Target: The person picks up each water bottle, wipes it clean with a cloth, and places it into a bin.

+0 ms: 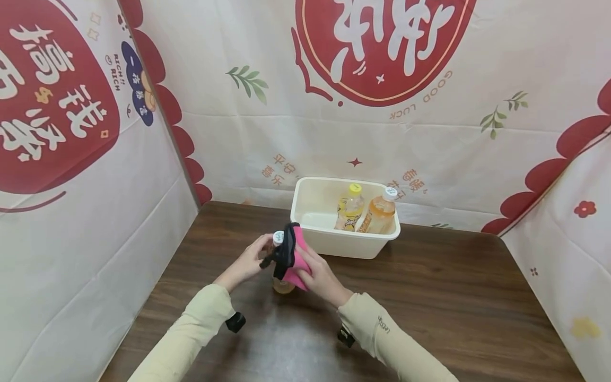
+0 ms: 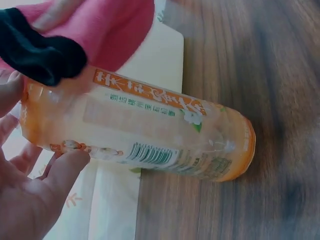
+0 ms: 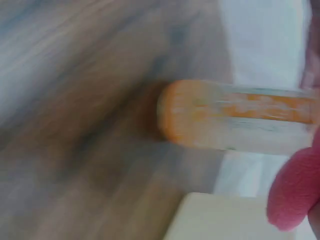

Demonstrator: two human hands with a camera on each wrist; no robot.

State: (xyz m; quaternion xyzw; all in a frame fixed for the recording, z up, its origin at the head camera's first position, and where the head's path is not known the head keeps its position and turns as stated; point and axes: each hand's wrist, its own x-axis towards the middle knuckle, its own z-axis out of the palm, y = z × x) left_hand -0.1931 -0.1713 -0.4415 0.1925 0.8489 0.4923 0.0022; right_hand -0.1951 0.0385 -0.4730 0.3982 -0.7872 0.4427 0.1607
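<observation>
A drink bottle (image 2: 155, 130) with an orange-and-white label and a white cap (image 1: 278, 237) stands roughly upright over the wooden table. My left hand (image 1: 248, 262) grips it round its upper part, thumb along the label. In my right hand (image 1: 322, 276) is a pink cloth (image 1: 300, 261) with a black edge, held against the bottle's upper side. The cloth covers much of the bottle in the head view. Seen from the right wrist, the bottle's orange base (image 3: 182, 112) is blurred, with a pink bit of cloth (image 3: 292, 192) at the right edge.
Behind the hands, a white bin (image 1: 343, 244) stands at the back of the brown wooden table (image 1: 453, 302). It holds a yellow-capped bottle (image 1: 350, 209) and a white-capped orange drink bottle (image 1: 380, 215), both leaning. Printed cloth walls (image 1: 229, 143) enclose the table at the back and sides.
</observation>
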